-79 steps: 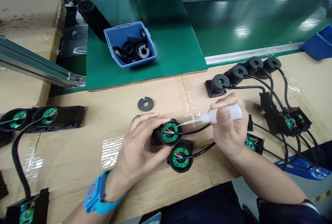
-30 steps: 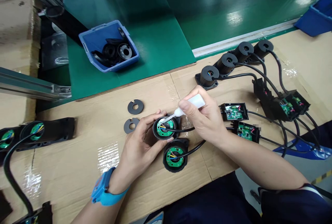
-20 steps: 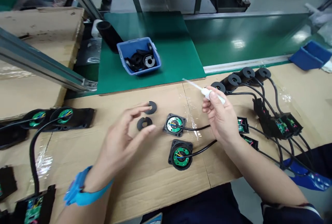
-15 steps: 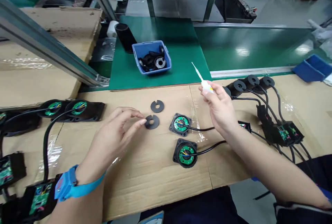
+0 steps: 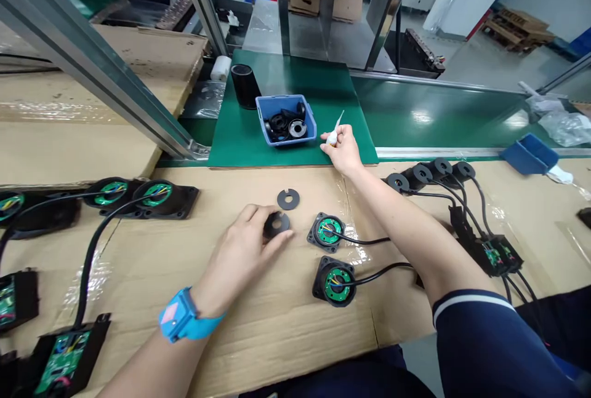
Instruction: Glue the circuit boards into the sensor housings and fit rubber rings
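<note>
My left hand (image 5: 244, 247), with a blue strap on its wrist, grips a black slotted disc (image 5: 279, 223) between thumb and fingers; the disc tilts up a little. A second black disc (image 5: 289, 199) lies flat just beyond it. My right hand (image 5: 345, 149) is closed around a small white bottle with a thin nozzle (image 5: 332, 138), at the right of the blue bin over the green mat. To the right of my left hand are two black square housings with round green circuit boards, one farther (image 5: 325, 231) and one nearer (image 5: 336, 282), each with a black cable.
A blue bin (image 5: 286, 141) of black parts and a black cup-like cylinder (image 5: 245, 86) stand on the green mat (image 5: 300, 72). Cabled housings (image 5: 159, 198) line the left; several black cylinders (image 5: 417, 175) and circuit boxes (image 5: 496, 254) sit right. A metal post (image 5: 115, 72) slants at left.
My right hand has moved forward and left with the bottle, from above the cardboard to beside the blue bin. My left hand has taken hold of the nearer disc and tilted it.
</note>
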